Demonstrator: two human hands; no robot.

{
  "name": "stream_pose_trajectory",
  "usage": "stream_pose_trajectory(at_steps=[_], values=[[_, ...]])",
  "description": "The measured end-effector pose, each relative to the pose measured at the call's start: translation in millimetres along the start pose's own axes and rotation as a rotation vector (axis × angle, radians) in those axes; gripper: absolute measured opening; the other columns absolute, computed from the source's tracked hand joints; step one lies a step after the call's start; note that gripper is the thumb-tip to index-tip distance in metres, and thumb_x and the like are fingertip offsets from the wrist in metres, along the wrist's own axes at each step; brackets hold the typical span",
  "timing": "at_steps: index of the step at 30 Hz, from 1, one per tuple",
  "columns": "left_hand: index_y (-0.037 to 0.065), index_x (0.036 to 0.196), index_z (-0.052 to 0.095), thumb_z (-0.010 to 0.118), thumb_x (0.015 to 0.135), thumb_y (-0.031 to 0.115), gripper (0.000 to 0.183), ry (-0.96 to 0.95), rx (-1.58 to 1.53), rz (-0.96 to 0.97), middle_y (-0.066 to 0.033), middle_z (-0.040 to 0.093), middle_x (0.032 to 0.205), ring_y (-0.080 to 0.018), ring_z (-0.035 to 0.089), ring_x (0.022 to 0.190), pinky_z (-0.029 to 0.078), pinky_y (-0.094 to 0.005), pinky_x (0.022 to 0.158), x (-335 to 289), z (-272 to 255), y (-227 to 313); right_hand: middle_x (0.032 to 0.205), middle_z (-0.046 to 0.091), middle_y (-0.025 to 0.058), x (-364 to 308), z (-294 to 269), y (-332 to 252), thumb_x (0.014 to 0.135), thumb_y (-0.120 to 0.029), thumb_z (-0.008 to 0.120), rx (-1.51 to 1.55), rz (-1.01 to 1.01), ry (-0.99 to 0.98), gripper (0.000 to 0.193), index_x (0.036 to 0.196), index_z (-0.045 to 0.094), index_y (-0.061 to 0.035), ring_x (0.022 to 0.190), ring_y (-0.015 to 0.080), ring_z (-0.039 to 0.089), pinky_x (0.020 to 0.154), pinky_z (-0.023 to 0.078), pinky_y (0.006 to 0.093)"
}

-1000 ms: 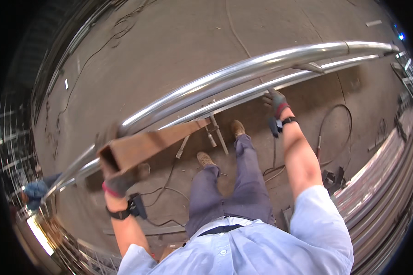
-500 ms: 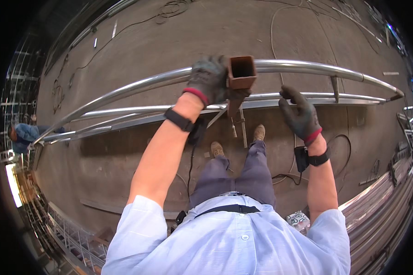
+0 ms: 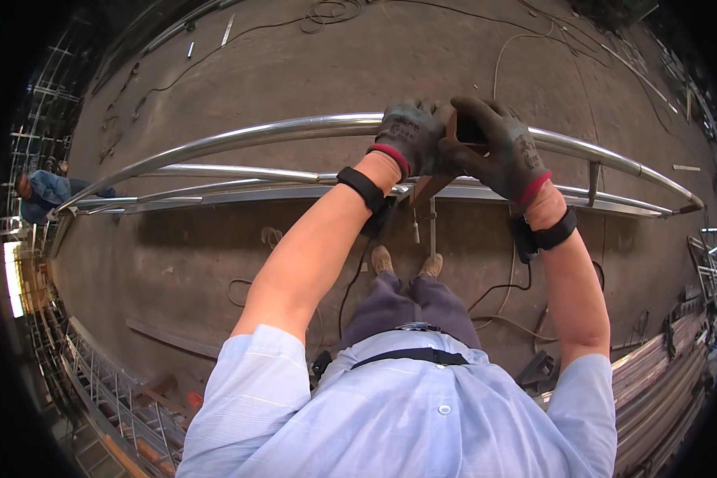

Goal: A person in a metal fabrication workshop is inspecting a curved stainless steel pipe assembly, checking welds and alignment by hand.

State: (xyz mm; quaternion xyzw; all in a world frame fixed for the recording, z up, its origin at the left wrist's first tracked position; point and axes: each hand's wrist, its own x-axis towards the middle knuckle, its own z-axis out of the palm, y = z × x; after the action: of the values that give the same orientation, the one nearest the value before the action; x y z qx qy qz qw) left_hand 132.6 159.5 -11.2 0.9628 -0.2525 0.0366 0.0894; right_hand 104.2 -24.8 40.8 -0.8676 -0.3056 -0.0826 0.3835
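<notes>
A reddish-brown square hollow steel tube [image 3: 429, 191] stands against the bright curved metal pipe [image 3: 295, 127], its open upper end between my hands. My gloved left hand [image 3: 411, 134] is closed at the tube's left side, over the pipe; some of its fingers are hidden. On the other side my gloved right hand [image 3: 503, 147] wraps the tube's top, thumb in front and fingers behind. Below them hangs what looks like a bar clamp [image 3: 433, 227], with a small handle beside its bar. Lower straight pipes [image 3: 239, 171] run behind my wrists.
Another person [image 3: 48, 195] is bent over at the frame's far left end. Cables [image 3: 331, 12] lie on the floor beyond the pipes, and a hose [image 3: 494, 319] near my legs. Long metal stock [image 3: 661, 374] is stacked at the lower right, metal frames [image 3: 111, 390] at the lower left.
My right hand has moved left from open air and taken hold of the tube's top. My left hand stays beside the tube; the view has shifted, with hands and tube farther right in it.
</notes>
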Motion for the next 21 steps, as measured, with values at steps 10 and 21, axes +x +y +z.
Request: stream_pose_trajectory(at_steps=[10, 21], values=[[0.011, 0.123, 0.060, 0.080, 0.067, 0.057, 0.075, -0.139, 0.095, -0.033, -0.0127, 0.063, 0.121, -0.0319, 0.063, 0.114, 0.050, -0.0466, 0.093, 1.2, -3.9, 4.1, 0.110, 0.068, 0.0214, 5.9, -15.5, 7.1, 0.078, -0.037, 0.080, -0.015, 0.180, -0.154, 0.065, 0.128, 0.057, -0.0031, 0.098, 0.0349, 0.069, 0.085, 0.054, 0.0425], [0.010, 0.111, 0.062, 0.080, 0.065, 0.045, 0.061, 0.147, -0.086, 0.005, -0.0135, 0.066, 0.105, -0.0332, 0.065, 0.099, 0.052, -0.0464, 0.082, -6.0, 6.6, 2.8, 0.124, 0.065, 0.0160, -4.3, -1.1, 45.7, 0.069, -0.039, 0.088, 0.029, 0.184, -0.299, 0.101, 0.151, 0.037, -0.0069, 0.117, 0.0337, 0.062, 0.105, 0.046, 0.0448]])
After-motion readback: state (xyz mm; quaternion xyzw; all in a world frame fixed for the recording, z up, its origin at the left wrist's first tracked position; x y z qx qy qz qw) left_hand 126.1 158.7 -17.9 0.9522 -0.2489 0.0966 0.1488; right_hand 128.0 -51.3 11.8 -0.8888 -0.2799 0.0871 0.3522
